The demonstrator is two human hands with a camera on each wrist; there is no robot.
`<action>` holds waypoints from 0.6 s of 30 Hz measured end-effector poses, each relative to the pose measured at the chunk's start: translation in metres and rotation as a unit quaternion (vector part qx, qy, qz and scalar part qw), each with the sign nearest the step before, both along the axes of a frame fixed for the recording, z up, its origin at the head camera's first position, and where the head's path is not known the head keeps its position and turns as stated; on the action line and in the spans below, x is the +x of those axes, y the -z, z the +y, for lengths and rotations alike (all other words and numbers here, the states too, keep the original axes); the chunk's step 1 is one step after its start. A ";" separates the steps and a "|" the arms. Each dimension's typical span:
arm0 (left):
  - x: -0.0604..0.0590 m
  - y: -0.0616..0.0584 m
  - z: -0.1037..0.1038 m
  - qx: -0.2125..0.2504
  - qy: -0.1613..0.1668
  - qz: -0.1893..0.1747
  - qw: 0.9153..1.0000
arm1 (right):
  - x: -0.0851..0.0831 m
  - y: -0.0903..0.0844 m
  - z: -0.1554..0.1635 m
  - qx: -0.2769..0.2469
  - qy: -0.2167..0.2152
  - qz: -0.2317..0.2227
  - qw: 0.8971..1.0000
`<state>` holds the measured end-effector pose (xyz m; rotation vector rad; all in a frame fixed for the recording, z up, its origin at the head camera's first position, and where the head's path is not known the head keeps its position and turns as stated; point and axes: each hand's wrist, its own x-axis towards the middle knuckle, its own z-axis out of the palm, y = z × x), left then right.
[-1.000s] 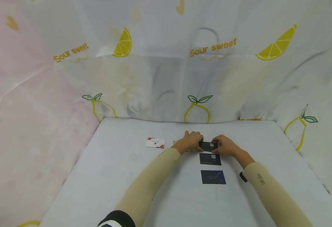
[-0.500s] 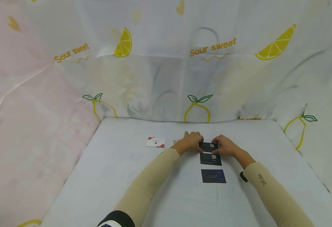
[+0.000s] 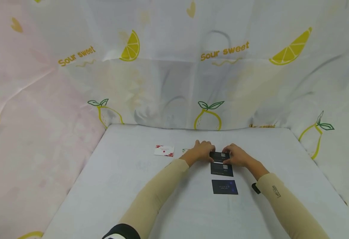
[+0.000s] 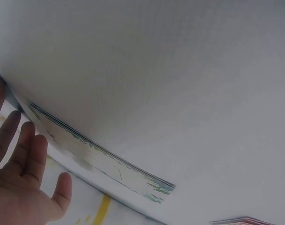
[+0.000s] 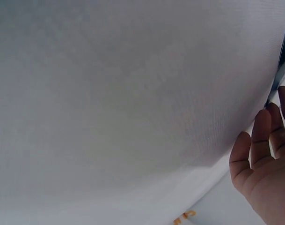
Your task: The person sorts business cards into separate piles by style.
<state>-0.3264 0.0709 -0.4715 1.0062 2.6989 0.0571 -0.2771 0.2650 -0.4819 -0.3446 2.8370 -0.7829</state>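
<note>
In the head view, my left hand holds the left edge of a black business card, with the thumb at its near corner and fingers at the far one. My right hand holds the opposite edge the same way. Just below, almost touching, lies a second black card; both have a small pale square code. A third, dark blue card lies nearer, apart from them. The wrist views show the bent fingers of the left hand and the right hand; the card's edges are barely visible there.
A white card with red flowers lies on the left of the white table. Partly behind my left wrist is a white card with green print. A lemon-print cloth hangs behind the table's far edge.
Both hands and the card between them have shifted slightly toward me. The second black card sits a little closer to the dark blue one. The grip looks the same.
</note>
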 end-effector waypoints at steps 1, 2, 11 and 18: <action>0.000 0.000 0.000 0.002 0.000 0.000 1.000 | 0.000 0.000 0.000 -0.001 -0.001 0.002 1.000; 0.000 0.001 0.000 0.001 0.000 0.002 1.000 | 0.000 0.000 0.000 -0.003 -0.003 0.004 1.000; 0.003 -0.002 0.000 0.002 0.001 0.007 1.000 | 0.000 0.002 0.001 0.009 -0.013 0.011 1.000; 0.005 -0.001 0.002 -0.007 0.010 0.022 1.000 | 0.000 0.000 0.003 -0.005 -0.026 0.019 0.999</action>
